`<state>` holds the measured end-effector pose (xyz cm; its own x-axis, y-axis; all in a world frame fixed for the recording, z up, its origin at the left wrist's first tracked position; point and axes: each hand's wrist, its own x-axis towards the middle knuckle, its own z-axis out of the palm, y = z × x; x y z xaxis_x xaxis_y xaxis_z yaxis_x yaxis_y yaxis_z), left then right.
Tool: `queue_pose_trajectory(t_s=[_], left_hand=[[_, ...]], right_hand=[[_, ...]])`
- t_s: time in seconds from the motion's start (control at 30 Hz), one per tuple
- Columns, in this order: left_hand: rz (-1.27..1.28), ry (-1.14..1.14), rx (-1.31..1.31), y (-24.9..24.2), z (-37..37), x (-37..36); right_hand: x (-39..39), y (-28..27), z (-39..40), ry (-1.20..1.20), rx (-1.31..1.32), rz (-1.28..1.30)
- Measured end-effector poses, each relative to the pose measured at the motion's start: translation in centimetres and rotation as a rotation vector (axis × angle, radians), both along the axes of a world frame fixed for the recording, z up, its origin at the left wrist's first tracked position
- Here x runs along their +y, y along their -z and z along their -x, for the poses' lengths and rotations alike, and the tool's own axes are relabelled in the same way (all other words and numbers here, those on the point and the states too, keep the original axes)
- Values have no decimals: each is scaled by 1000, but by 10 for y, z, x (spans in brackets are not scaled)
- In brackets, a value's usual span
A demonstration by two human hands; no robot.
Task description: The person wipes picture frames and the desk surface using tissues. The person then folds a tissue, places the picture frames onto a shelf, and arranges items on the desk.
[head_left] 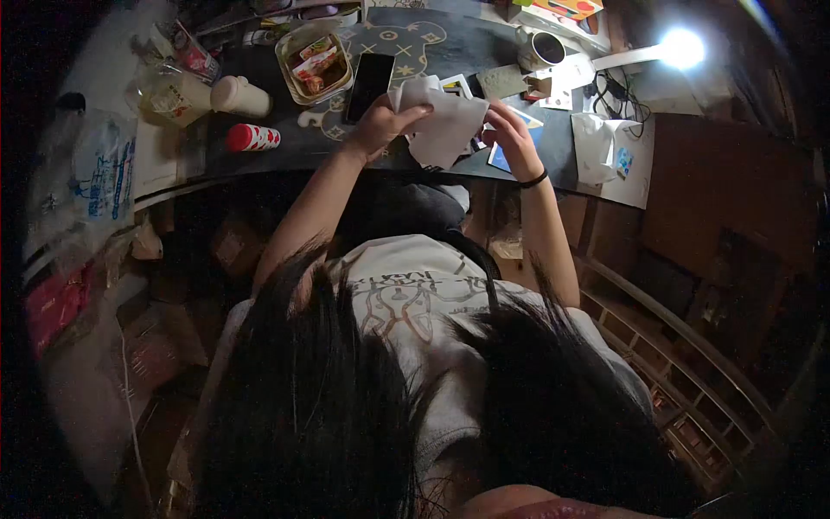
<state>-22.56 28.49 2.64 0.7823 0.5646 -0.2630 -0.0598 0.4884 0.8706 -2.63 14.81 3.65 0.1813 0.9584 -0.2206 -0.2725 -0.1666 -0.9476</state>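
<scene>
A crumpled white sheet, paper or tissue, (445, 125) is held up above the dark desk mat. Its left side is pinched between the thumb and fingers of my left hand (386, 125). At its right edge is my right hand (512, 137), with bent fingers; the fingertips touch or nearly touch the sheet, and whether they grip it cannot be made out. Just left of the sheet, a black phone (370, 82) lies on the mat. Behind and below the sheet, partly hidden, are small cards and a blue-and-white card (523, 138).
A clear food container (313, 65), a cream bottle (240, 97) and a red-and-white tube (253, 137) stand or lie at the left. To the right are a mug (543, 50), a lit lamp (681, 48), cables (618, 99) and a white plastic bag (596, 151).
</scene>
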Motion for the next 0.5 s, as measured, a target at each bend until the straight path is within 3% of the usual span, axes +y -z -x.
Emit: queue_pose_trajectory(t_s=[0.07, 0.13, 0.2, 0.27, 0.4, 0.5], left_hand=[[-14, -1, 40, -3, 2, 3], [-25, 1, 81, -3, 4, 6], [-129, 74, 59, -2, 6, 13], [-121, 110, 88, -3, 10, 18], [-209, 110, 103, -23, 11, 18], [-263, 91, 54, -3, 10, 24]], right_hand=[[4, 2, -5, -33, -141, -15], [13, -19, 4, -16, -454, -282], [16, -29, 8, 13, -459, -222], [20, -41, 10, -42, -914, -273], [24, -33, 2, -76, -913, -286], [26, -41, 5, -73, -919, -342]])
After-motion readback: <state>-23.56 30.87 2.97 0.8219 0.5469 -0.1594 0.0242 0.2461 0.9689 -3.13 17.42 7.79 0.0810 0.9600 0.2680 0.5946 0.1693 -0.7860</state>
